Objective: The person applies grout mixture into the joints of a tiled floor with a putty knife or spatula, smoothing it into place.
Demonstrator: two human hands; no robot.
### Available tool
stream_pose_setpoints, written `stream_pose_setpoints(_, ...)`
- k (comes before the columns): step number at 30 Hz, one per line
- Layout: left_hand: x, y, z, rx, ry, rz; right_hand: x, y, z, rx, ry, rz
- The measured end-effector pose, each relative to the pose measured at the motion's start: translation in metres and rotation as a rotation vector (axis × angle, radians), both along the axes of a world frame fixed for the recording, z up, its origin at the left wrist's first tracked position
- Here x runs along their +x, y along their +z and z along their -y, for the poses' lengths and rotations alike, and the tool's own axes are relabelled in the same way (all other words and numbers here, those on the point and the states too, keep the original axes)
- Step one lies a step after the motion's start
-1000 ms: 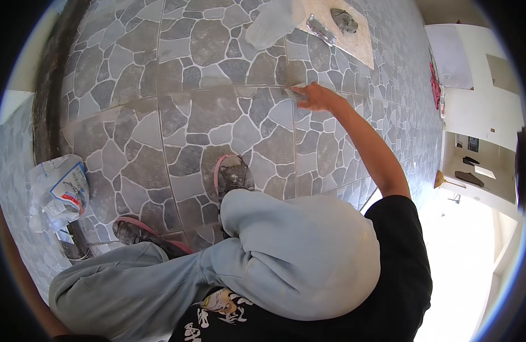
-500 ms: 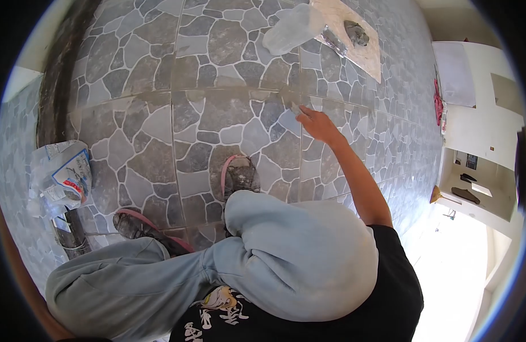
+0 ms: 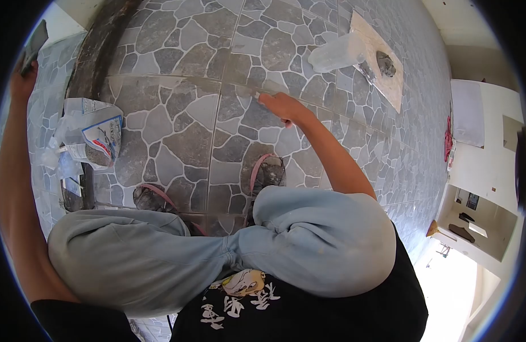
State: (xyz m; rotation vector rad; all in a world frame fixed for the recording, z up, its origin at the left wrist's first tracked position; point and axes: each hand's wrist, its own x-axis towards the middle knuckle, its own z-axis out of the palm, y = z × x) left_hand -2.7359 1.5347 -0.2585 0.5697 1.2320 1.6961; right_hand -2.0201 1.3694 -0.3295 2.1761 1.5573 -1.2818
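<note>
My right hand (image 3: 283, 107) is closed on a small pale scraper-like piece (image 3: 258, 96), its tip down at the joint (image 3: 234, 86) between the stone-pattern floor tiles. Most of that piece is hidden by the fingers. At the upper left edge, my left hand (image 3: 25, 80) grips a dark flat rectangular thing (image 3: 36, 41), raised near the wall; its exact kind does not show. Grey smears lie along the tile joint. Beyond my right hand, a grey lump of paste (image 3: 386, 65) sits on a pale board (image 3: 393, 94), with a cloudy plastic container (image 3: 334, 52) lying against its edge.
An opened printed plastic bag (image 3: 106, 137) stands by the left wall, beside a dark wooden post (image 3: 83, 62). My slippered feet (image 3: 268, 174) are on the tiles just ahead of my knees. White cabinets (image 3: 485, 165) and a broom (image 3: 432, 228) stand at the right.
My left hand has come into view at the upper left with the dark flat thing. My right hand has moved left along the joint, and the camera view has shifted.
</note>
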Motion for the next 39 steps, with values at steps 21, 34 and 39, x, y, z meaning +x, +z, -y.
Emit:
stream_pose_setpoints(21,-0.005,-0.007,0.027,0.017,0.026,-0.027,-0.093,-0.012,-0.018,0.46,0.611,0.1)
stream_pose_setpoints(34,0.002,0.007,-0.034,0.066,-0.191,-0.008,-0.136,-0.019,-0.084,0.309,1.231,0.237)
stream_pose_setpoints(39,-0.077,-0.001,-0.032,0.045,-0.215,-0.081,-0.052,-0.013,-0.063,0.22,1.188,0.287)
